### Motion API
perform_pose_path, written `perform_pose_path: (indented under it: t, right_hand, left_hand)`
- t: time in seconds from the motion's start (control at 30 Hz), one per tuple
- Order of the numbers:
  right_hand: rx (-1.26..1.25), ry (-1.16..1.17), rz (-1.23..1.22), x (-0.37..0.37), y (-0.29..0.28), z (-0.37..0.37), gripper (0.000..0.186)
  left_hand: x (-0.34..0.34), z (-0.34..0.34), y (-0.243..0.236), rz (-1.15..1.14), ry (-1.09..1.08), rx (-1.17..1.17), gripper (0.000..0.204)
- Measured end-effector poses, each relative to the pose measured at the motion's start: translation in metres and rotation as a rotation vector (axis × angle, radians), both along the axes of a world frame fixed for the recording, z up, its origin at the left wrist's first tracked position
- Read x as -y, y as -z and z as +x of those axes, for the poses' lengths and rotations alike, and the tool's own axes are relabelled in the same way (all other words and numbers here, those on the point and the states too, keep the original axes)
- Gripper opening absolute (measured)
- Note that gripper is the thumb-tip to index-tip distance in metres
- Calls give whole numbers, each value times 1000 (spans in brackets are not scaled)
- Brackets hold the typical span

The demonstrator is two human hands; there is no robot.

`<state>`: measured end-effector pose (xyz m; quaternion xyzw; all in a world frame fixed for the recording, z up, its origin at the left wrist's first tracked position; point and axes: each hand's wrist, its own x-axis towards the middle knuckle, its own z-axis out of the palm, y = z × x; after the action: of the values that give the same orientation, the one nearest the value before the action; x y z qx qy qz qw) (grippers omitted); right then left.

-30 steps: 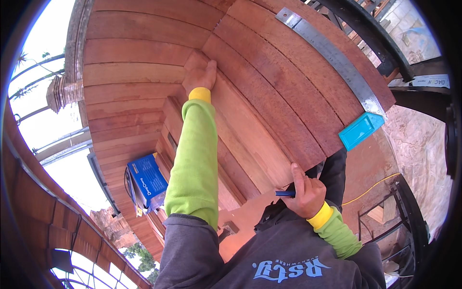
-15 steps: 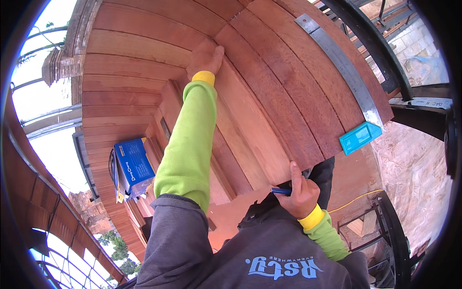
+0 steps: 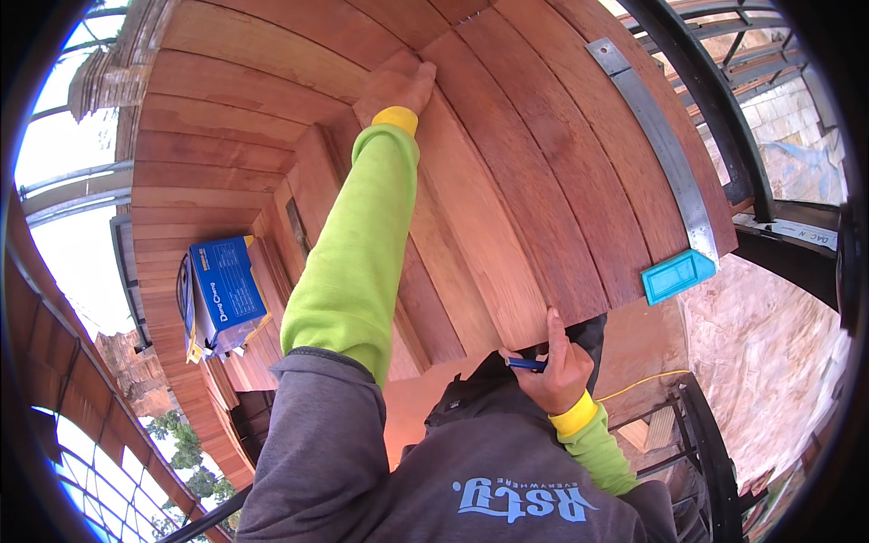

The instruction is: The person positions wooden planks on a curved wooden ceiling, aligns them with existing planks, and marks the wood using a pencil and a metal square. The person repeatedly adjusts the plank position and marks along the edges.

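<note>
A reddish-brown wooden plank (image 3: pixel 489 244) lies along the inner edge of a surface of fitted boards. My left hand (image 3: pixel 398 89) is closed at its far end, with the thumb along the edge; the other fingers are partly hidden. At the near end, my right hand (image 3: pixel 557 373) holds a slim blue pen or pencil (image 3: pixel 526 364) between curled fingers. Its index finger points up and touches the plank's near corner. To the right, a try square with a steel blade (image 3: pixel 656 136) and a teal handle (image 3: pixel 677 277) rests on the wide boards (image 3: pixel 561 163).
A blue cardboard box (image 3: pixel 226 285) sits on the boards at the left. Black metal railing (image 3: pixel 715 118) runs along the right side. A yellow cord (image 3: pixel 643 384) and a dark metal frame (image 3: pixel 711 443) are low on the right. Stacked thin wood (image 3: pixel 109 81) stands far left.
The whole view has shifted slightly, so the box sits further left in the picture. Both hands keep their places at the two ends of the plank.
</note>
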<state>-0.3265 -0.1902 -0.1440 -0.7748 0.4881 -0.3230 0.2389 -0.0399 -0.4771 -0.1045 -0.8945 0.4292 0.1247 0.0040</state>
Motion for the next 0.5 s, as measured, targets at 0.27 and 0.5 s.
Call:
perform_pose_path:
  t: [0.27, 0.5]
  right_hand:
    - [14, -1, -7, 0, 0, 0, 88]
    - [7, -4, 2, -2, 0, 1, 89]
  left_hand:
    - [3, -5, -5, 25, -50, -13, 77]
    - [9, 8, -3, -76, 25, -62, 68]
